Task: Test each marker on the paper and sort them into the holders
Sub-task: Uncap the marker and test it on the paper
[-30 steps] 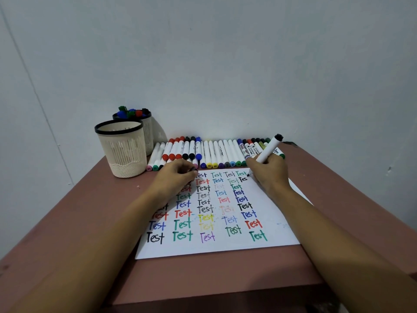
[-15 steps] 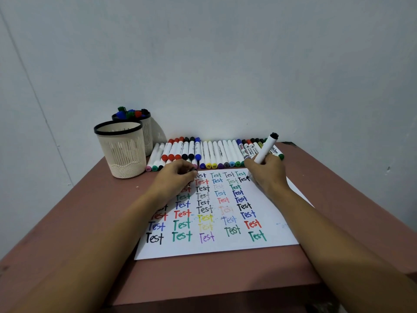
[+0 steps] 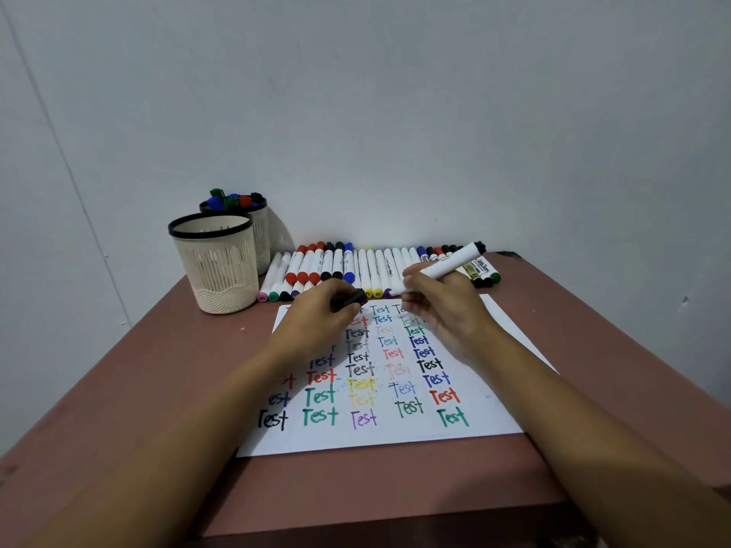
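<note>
The paper (image 3: 395, 437) bears "Test" written repeatedly in many colours.

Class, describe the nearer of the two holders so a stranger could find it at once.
Start at the brown table and go to its far left corner, where two cream holders with black rims stand. The nearer holder stands in front of the rear holder. Coloured marker caps poke from the rear one; none show above this one's rim.

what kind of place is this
Likely a simple desk corner in a home or study room: a reddish-brown table against a bare white wall, cream mesh holders, a row of white-barrelled markers.
</note>
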Motion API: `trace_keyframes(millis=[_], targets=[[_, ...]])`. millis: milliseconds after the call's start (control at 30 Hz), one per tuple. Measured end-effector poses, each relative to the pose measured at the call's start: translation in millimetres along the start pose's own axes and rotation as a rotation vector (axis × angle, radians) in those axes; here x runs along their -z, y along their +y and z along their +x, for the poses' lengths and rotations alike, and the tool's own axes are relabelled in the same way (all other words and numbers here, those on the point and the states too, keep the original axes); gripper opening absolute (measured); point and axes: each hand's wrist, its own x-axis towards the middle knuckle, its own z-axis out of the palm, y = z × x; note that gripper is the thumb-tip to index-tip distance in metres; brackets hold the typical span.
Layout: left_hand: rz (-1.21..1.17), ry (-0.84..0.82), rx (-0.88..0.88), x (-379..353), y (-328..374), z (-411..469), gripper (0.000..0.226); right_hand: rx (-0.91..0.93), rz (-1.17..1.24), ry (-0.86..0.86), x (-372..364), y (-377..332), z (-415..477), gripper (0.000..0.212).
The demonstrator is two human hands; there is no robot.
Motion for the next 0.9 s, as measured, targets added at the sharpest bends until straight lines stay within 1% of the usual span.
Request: trace_keyframes(millis=[67, 267, 400, 500, 633, 800, 900], targets=[[-0.004, -0.016, -0.021, -1, 1, 0, 0.025, -0.001, 0.022, -0.046, -3, 2, -1, 0.015], [-0.045, 0.0, -0.063, -2, 5, -2, 0.023, 0.016, 0.009, -0.09, -6, 4, -2, 0.015], [-0.116, -0.01, -0.104, -2, 9, -7, 0.021, 0.013, -0.082, -0.136, -8, 8, -4, 0.008], [-0.067, 0.007, -0.146, -3, 10, -10, 0.021, 0.009, -0.122, -0.143, -7, 10, -5, 0.006], [-0.063, 0.027, -0.173, -5, 12, -9, 0.021, -0.004, -0.063, -0.183, -8, 8, -8, 0.006], [-0.208, -0.036, -0.15, -6, 13, -8, 0.019, 0.008, -0.045, -0.224, -7, 7, -8, 0.004], [-0.23, -0.077, -0.145, -7, 13, -10, 0.02, -0.001, -0.066, -0.267, -4, 9, -9, 0.005]])
